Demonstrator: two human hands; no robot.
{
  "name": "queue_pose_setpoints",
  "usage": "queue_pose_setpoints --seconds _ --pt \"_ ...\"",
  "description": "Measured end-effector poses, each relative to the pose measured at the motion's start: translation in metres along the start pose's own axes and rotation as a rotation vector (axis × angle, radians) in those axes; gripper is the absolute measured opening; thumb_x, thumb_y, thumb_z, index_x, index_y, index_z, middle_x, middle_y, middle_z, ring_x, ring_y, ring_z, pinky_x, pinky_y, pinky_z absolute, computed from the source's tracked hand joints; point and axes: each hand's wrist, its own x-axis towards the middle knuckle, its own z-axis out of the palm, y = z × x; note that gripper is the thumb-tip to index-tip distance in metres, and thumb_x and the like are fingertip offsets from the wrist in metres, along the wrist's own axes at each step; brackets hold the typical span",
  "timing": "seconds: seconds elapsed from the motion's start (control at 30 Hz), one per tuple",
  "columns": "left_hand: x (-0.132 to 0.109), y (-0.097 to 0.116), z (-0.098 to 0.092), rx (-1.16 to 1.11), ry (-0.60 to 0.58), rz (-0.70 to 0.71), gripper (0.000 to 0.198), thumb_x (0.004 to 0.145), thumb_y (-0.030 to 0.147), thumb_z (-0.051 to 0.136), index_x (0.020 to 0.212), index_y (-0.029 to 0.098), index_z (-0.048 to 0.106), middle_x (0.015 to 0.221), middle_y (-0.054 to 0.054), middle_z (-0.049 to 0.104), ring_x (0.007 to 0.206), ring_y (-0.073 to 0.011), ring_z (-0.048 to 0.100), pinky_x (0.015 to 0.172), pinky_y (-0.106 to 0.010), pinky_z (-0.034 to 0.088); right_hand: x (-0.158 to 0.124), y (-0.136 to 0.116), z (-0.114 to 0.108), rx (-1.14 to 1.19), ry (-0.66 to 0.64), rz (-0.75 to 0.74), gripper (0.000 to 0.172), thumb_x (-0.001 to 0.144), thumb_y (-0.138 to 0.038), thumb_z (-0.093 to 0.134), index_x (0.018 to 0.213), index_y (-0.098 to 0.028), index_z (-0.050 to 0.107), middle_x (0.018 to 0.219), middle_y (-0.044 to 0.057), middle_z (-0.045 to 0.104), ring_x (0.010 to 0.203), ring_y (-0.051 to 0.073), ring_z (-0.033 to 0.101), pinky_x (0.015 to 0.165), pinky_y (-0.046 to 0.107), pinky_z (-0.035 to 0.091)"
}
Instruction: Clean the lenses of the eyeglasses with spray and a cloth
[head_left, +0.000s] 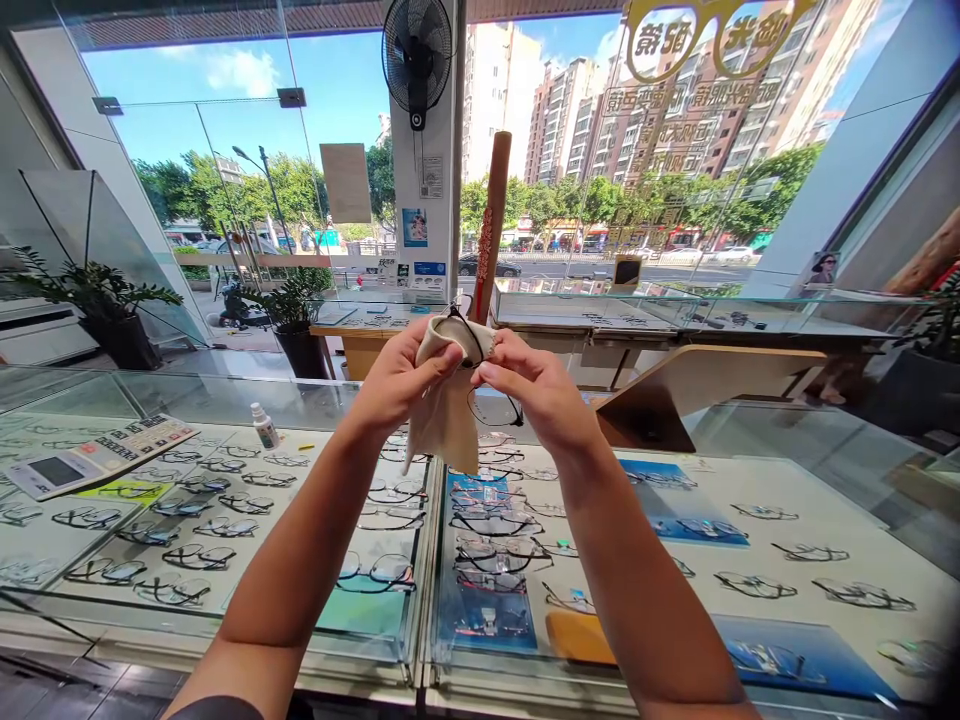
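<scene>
Both of my hands are raised above a glass display counter. My left hand (401, 382) is shut on a beige cleaning cloth (444, 420), which hangs down below it and folds over one lens of a pair of black-framed eyeglasses (491, 408). My right hand (526, 388) pinches the glasses near the middle of the frame, close to the cloth's edge. The other lens shows bare below my right fingers, and a thin black temple arm sticks out to the right. The cloth hides part of the frame.
Under my arms, rows of eyeglasses lie on the counter's pale display shelf (817, 520) beneath the glass top (225, 395). A small spray bottle (264, 426) and a calculator (97, 455) stand at left. Beyond are a tan display stand (697, 385), a wall fan (417, 60) and street windows.
</scene>
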Motion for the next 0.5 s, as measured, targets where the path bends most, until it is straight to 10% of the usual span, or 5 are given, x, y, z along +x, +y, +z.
queue_pose_setpoints --seconds 0.5 --pt "0.0001 0.0051 -0.0017 0.075 -0.045 0.056 0.031 0.096 0.048 0.082 0.103 0.020 0.072 0.095 -0.003 0.066 0.083 -0.0135 0.058 0.078 -0.025 0.050 -0.0014 0.0045 0.0034 0.059 -0.051 -0.010 0.020 0.095 -0.044 0.081 0.086 -0.026 0.084 0.114 0.006 0.067 0.107 0.021 0.060 0.112 0.044 0.048"
